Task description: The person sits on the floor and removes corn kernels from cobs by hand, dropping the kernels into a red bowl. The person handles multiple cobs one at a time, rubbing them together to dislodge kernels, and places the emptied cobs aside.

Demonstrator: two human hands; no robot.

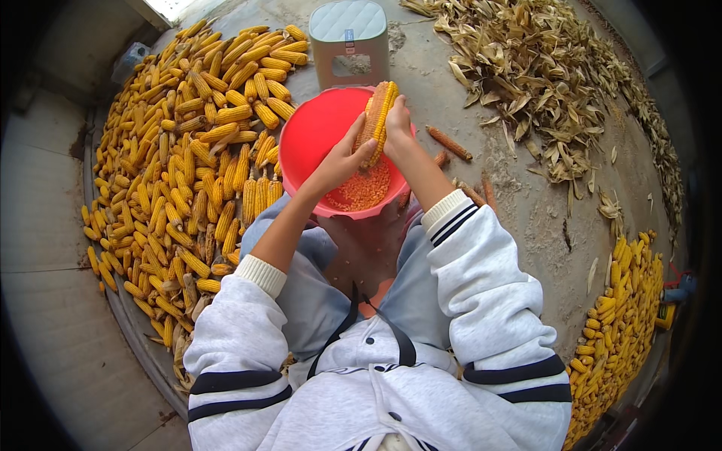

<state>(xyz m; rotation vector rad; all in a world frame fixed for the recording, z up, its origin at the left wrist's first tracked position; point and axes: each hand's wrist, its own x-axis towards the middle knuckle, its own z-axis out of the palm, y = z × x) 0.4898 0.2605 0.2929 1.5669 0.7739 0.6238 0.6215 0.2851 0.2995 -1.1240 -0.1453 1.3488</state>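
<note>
Both hands hold a partly shelled ear of corn [385, 107], tilted over a red plastic basin [316, 127]. My left hand [342, 160] grips its lower left side, the thumb lying across it. Around the right side of the ear, my right hand [398, 127] is closed. Part of the ear shows bare cob beside rows of yellow kernels. Loose corn kernels [361, 189] lie in the near part of the basin, which stands between my knees.
Whole corn ears [186, 163] are heaped at left, with another corn pile [617, 315] at lower right. A padded plastic stool [348, 22] stands beyond the basin. Bare cobs [448, 142] lie right of it; dry husks [524, 73] are piled at upper right.
</note>
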